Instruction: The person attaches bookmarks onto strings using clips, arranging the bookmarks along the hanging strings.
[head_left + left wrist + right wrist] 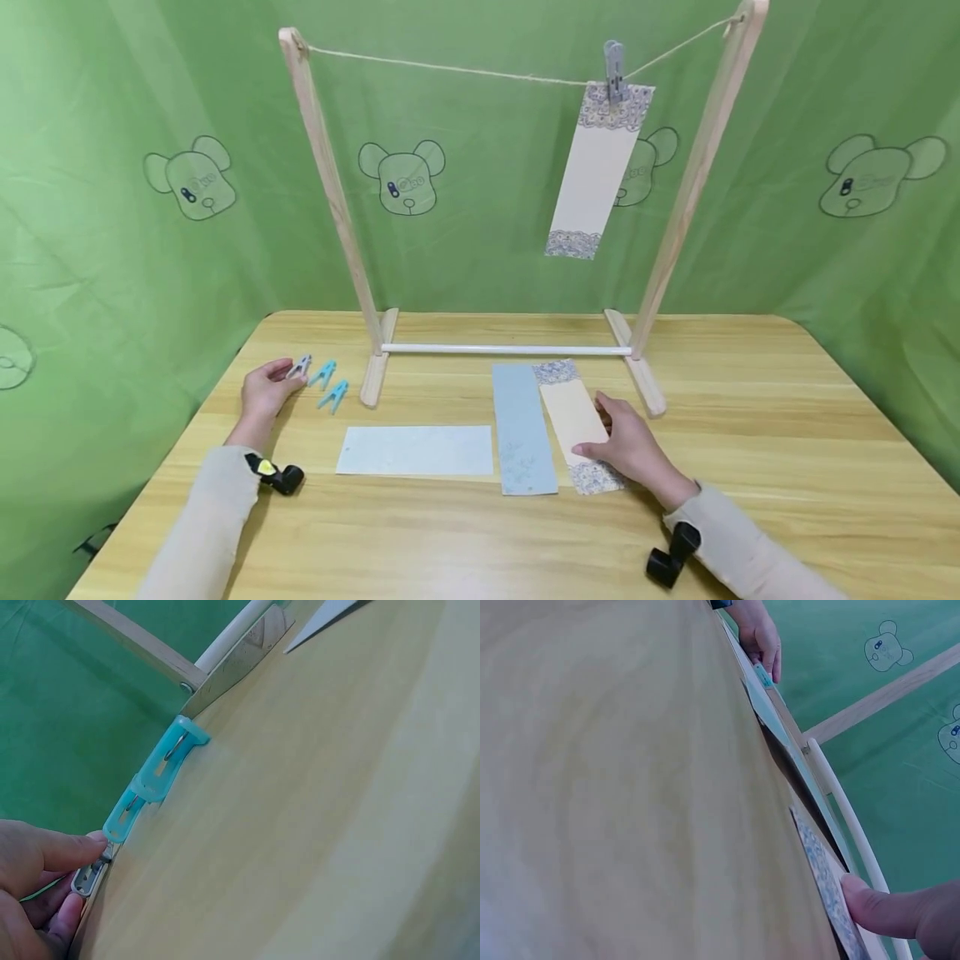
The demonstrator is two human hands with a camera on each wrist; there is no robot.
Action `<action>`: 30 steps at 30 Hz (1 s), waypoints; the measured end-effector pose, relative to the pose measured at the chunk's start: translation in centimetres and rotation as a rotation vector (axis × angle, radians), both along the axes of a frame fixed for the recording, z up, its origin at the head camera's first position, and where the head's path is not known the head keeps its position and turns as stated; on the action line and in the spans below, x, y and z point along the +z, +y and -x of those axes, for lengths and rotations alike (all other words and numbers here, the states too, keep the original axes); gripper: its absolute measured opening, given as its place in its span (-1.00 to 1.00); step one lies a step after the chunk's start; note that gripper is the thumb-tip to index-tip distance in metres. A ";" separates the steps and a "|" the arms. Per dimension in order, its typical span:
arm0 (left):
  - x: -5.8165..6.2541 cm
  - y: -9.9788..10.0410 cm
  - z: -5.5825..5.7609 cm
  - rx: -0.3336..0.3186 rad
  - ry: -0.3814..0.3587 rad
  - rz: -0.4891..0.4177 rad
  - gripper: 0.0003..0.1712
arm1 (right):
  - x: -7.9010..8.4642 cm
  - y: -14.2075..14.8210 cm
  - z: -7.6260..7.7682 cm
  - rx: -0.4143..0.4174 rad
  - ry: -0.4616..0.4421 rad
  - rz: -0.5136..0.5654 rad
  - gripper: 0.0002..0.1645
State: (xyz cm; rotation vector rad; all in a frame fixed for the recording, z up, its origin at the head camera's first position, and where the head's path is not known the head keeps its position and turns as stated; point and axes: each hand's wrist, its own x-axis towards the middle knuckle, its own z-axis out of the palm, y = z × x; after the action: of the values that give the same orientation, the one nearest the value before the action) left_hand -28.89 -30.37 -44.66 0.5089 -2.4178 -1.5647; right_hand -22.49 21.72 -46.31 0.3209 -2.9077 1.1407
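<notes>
At the left of the table, my left hand (265,392) pinches a grey clothespin (299,367) between thumb and fingers; the left wrist view shows the thumb (71,851) on top of it. Two turquoise clothespins (323,374) lie right beside it. My right hand (632,437) grips the right long edge of a cream paper bookmark (573,412) with blue lace-patterned ends, thumb on its face and fingertips at its edge. Left of it lies an upright-set blue bookmark (522,425), and farther left a pale blue bookmark (416,451) lies crosswise.
A wooden frame (693,167) stands at the back, a string (442,67) tied between its posts. From the string's right part hangs another lace-patterned bookmark (592,175), held by a grey clothespin (614,71). A white rod (502,349) joins the frame's feet. Green cloth surrounds the table.
</notes>
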 end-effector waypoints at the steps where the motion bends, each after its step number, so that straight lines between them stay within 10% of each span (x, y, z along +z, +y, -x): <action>1: 0.0 0.0 0.0 0.006 0.000 0.007 -0.41 | 0.1 0.0 0.0 0.003 -0.008 0.001 0.13; 8: -0.2 0.1 0.0 0.014 -0.017 0.041 -0.42 | 0.4 0.8 0.8 -0.006 -0.069 0.069 0.05; 17: -0.1 0.6 -0.1 0.020 -0.034 0.222 -0.44 | 0.4 2.5 2.0 -0.046 -0.152 0.257 -0.55; 24: 0.7 0.6 -0.6 0.011 -0.082 0.337 -0.47 | 0.8 3.9 2.7 -0.039 -0.338 0.497 -0.54; 30: 1.2 0.5 -0.5 -0.004 -0.121 0.263 -0.43 | 1.6 4.6 2.9 -0.014 -0.415 0.636 -0.61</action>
State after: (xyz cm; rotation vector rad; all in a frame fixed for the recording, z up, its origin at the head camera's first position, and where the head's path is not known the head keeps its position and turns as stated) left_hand -28.34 -29.83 -43.44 0.5613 -2.6627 -1.2212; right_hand -25.42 26.28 -44.67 0.0523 -2.6100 2.2523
